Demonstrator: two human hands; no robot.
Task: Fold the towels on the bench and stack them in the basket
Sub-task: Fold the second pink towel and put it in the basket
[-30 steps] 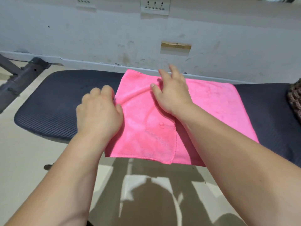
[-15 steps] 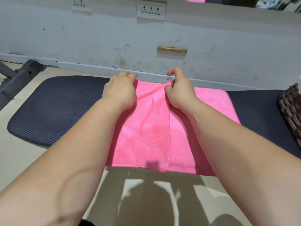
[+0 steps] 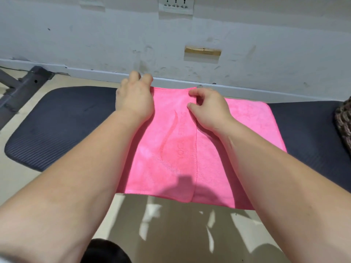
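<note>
A pink towel (image 3: 176, 154) lies across the dark padded bench (image 3: 66, 120), its left part folded over to a seam down the middle, its near edge hanging off the front. My left hand (image 3: 134, 99) sits at the towel's far left corner, fingers curled over the far edge. My right hand (image 3: 209, 109) pinches the far end of the folded flap's edge between thumb and forefinger. At the right border, a sliver of a brown woven basket (image 3: 343, 118) shows on the bench.
A scuffed white wall (image 3: 95, 44) with sockets runs close behind the bench. A grey metal frame bar (image 3: 24, 84) slants at the far left. Beige floor (image 3: 180, 234) lies below the hanging towel edge.
Both hands slid from the towel's middle to its far edge. The left one went from the left side fold to the far left corner. The folded flap lies flatter.
</note>
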